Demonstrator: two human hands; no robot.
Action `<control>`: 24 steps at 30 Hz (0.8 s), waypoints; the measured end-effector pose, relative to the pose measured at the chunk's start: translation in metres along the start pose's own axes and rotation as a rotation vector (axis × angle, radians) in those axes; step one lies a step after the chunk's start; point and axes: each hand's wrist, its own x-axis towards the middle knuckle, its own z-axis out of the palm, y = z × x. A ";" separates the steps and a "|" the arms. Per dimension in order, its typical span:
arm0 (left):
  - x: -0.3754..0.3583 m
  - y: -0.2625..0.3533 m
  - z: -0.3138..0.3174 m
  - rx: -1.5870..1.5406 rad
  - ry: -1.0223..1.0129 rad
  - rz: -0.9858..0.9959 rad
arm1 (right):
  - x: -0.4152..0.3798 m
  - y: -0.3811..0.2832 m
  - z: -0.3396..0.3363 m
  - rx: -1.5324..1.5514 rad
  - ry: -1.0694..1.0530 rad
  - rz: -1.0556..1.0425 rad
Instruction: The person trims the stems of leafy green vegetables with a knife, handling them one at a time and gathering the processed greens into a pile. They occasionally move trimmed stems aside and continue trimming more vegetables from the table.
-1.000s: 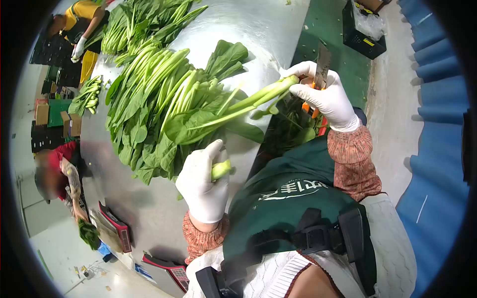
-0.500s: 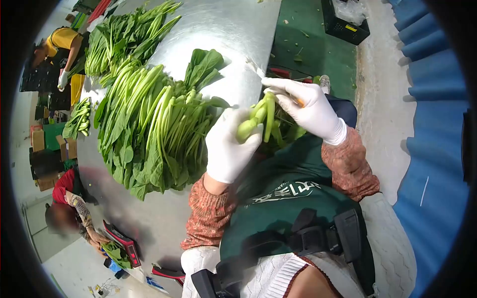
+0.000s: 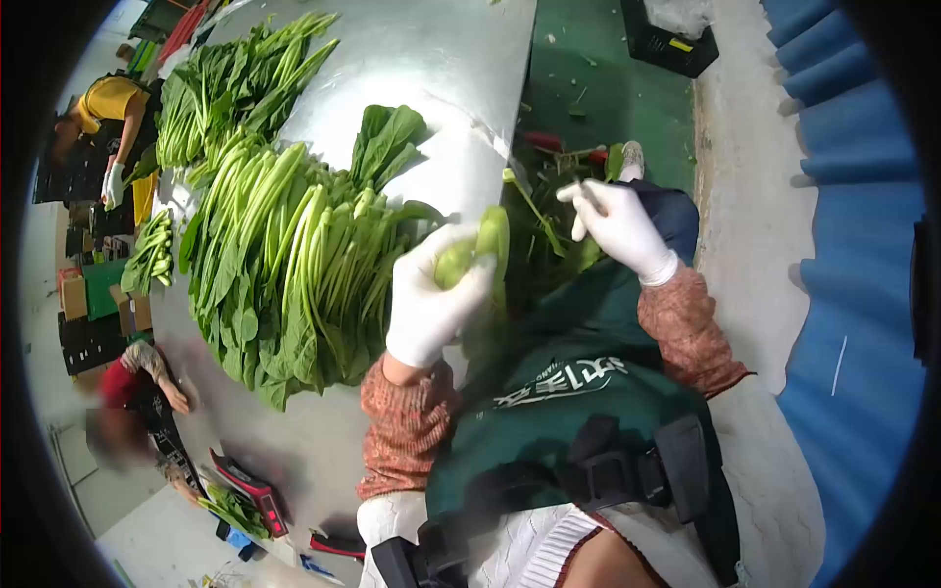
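Observation:
My gloved left hand (image 3: 436, 294) is closed around a bunch of leafy greens; the thick pale-green stems (image 3: 493, 235) show above the fingers, and the lower part is blurred. To the right, my gloved right hand (image 3: 619, 225) has its fingers curled in, and what they hold, if anything, is hidden. Between the hands, a loose leaf stalk (image 3: 532, 211) hangs over dark space beyond the table edge, apart from both gloves. Beside my left hand, a big pile of leafy greens (image 3: 294, 245) lies on the metal table, stems facing me.
The metal table (image 3: 431, 59) carries another heap of greens (image 3: 230, 88) and a small bunch (image 3: 152, 253). A red scale (image 3: 250, 490) holds greens near a co-worker in red (image 3: 123, 382). Another person in yellow (image 3: 113, 98) stands farther off. A black crate (image 3: 671, 44) sits on the floor.
My hands have moved apart, the right one away from the stems. A leaf stalk has come off the bunch between them. The co-worker in red has shifted an arm off the scale.

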 end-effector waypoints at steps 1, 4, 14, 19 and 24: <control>0.001 0.002 -0.003 -0.049 -0.049 -0.072 | -0.003 -0.029 -0.004 0.110 -0.078 0.045; 0.008 0.001 -0.003 -0.215 -0.170 -0.144 | -0.001 -0.064 -0.010 0.485 -0.372 -0.041; -0.004 -0.013 -0.023 -0.221 -0.092 -0.193 | 0.012 -0.085 0.025 0.198 -0.359 -0.181; -0.004 -0.017 -0.024 -0.203 0.093 -0.108 | 0.010 -0.092 0.034 0.256 -0.233 -0.140; -0.003 -0.018 -0.014 -0.065 0.136 -0.001 | 0.003 -0.091 0.049 0.179 -0.258 -0.218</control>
